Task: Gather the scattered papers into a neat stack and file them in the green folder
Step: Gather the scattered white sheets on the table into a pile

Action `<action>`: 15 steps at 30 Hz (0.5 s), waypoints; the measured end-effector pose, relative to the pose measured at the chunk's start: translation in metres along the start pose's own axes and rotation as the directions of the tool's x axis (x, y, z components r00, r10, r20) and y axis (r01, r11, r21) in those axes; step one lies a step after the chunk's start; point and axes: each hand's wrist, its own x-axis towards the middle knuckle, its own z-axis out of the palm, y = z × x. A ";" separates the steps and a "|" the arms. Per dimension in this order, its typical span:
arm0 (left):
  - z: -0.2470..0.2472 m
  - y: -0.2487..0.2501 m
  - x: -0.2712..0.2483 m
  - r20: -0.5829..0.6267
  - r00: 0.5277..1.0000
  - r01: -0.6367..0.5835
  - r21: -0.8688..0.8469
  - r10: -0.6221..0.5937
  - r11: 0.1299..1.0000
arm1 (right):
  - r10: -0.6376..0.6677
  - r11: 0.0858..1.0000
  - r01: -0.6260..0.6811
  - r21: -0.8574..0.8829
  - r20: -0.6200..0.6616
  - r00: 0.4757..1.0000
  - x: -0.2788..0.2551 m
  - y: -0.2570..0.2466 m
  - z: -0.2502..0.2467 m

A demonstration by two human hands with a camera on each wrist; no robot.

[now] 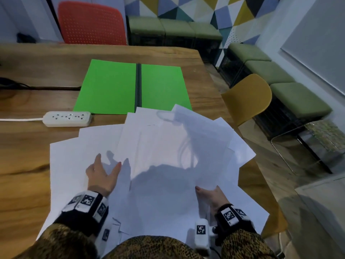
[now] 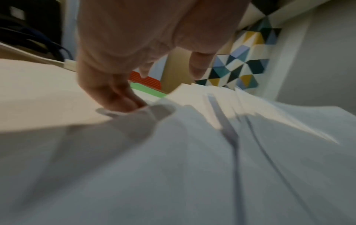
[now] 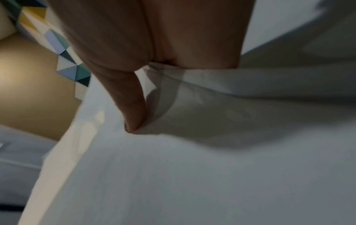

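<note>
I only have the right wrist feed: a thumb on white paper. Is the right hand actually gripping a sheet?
Observer: Yes. In the head view the right hand pinches a raised bundle of papers by its near right edge.
Operator: Left hand?
Observer: The left hand lies open, fingers spread, against the bundle's left edge.
Operator: Folder ready?
Observer: The green folder lies open and flat on the wooden table, beyond the papers, nothing inside.
Operator: Obstacles?
Observer: A white power strip sits left of the papers, beside the folder's near left corner.
</note>
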 end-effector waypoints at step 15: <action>-0.015 -0.008 0.001 0.386 0.889 0.075 -0.654 0.247 0.752 | -0.119 0.969 0.061 0.239 0.237 0.964 -0.020 -0.026 0.000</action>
